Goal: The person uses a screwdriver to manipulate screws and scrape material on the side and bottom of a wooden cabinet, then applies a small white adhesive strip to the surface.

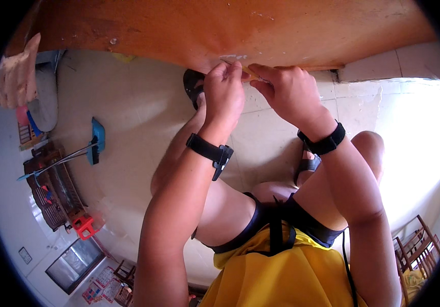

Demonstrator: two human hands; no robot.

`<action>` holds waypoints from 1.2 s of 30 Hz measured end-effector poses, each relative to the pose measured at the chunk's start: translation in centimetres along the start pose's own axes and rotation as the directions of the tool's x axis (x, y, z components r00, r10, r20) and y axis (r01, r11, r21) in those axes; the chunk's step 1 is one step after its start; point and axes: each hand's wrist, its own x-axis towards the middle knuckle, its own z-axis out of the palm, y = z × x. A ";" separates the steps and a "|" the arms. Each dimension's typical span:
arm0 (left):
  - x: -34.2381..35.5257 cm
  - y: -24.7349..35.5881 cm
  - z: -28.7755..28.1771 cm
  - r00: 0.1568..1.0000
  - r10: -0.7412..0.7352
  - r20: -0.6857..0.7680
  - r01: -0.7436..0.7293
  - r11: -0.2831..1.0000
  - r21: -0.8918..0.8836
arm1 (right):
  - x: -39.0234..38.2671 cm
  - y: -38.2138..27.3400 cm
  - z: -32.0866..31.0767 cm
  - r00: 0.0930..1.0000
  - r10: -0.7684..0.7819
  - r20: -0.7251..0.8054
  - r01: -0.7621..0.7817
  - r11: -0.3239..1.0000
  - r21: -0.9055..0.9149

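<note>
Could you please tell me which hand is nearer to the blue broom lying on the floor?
Left. The left hand is on the side of the blue broom; the right hand is beyond it, farther away.

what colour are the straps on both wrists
Black. The left wrist strap and right wrist strap both show clearly in the head view.
</note>
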 end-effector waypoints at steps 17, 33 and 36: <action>0.1 0.0 0.8 0.999 0.048 0.012 -0.048 0.999 0.022 | -0.3 0.0 -0.8 0.999 0.039 0.007 -0.039 0.996 -0.078; 0.6 -1.1 -0.2 1.000 0.003 0.002 -0.004 0.999 0.035 | -1.2 0.5 1.3 0.997 0.033 0.070 -0.045 0.984 0.171; 0.5 -1.2 0.0 1.000 -0.004 -0.003 0.004 0.999 0.036 | -1.5 0.7 1.4 0.999 0.026 0.026 -0.032 0.964 0.264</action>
